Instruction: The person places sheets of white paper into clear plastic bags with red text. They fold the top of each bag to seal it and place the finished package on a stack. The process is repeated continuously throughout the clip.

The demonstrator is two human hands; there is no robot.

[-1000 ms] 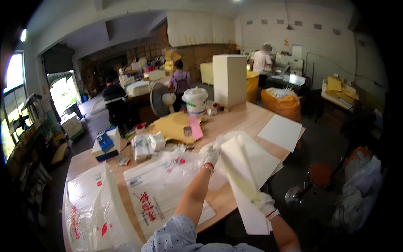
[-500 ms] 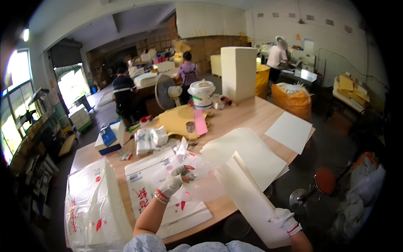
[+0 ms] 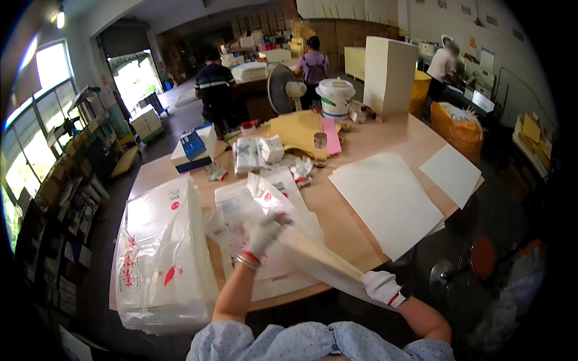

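While my white-gloved right hand (image 3: 382, 289) grips the lower end of a folded sheet (image 3: 325, 257), my left hand (image 3: 268, 236) is at its upper end, too blurred for me to tell whether those fingers hold anything. The folded sheet is long, narrow and creamy white, hazy toward the top; it slants up and leftward from my right palm, on the near side of the paper stack (image 3: 388, 201), its lower end jutting past the edge of the worktop (image 3: 349, 237). Left of the stack, printed plastic bags (image 3: 232, 198) lie under my left hand and are partly hidden by it. Farther left of the stack sits a bulky pile in clear wrapping (image 3: 156, 240). Beyond the stack and to its left I see a glass jar (image 3: 320, 150), pink paper (image 3: 330, 135) and a white tub (image 3: 335, 98); straight beyond it, a tall white box (image 3: 388, 75). Right of the stack, past the worktop, is a red-seated stool (image 3: 482, 259).
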